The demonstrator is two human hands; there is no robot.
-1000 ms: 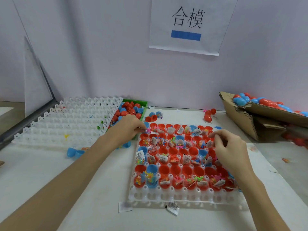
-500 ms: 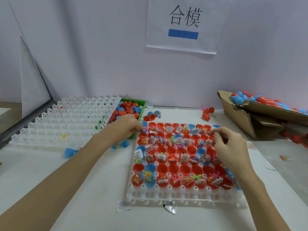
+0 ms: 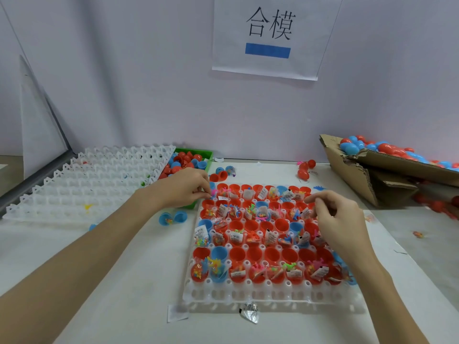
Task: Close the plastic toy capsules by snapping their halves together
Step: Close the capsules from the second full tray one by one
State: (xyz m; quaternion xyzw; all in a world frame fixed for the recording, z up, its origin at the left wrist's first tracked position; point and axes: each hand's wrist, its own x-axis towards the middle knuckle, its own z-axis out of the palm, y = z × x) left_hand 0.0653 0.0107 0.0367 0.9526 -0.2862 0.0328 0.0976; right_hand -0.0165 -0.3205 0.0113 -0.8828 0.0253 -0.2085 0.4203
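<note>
Red and blue open capsule halves (image 3: 255,254) fill the white plastic tray (image 3: 248,294) in front of us in the head view, most of them loaded with little bagged toys and paper slips, and none on the tray look capped yet. Our left hand (image 3: 183,189) sits at the tray's far-left corner with the fingertips pinched on something small and pink at the rim of a corner cup, though it's too tiny to say exactly what. Our right hand (image 3: 335,217) hovers over the right side of the tray with curled fingers; we honestly can't tell if it's holding anything or just about to pick.

What could bite us, as far as we can judge: lots of those toy bags and slips stick up above the cup rims, so a half pressed on top could trap plastic in the seam and never click. The tray is light, so pushing down near an edge might tip it and dump cups. Loose halves in the green bin (image 3: 196,155) sit just beside our left wrist, and a stray open blue capsule (image 3: 172,217) lies near the left forearm, easy to knock. A cardboard box (image 3: 372,180) of closed capsules sits tilted at far right.
</note>
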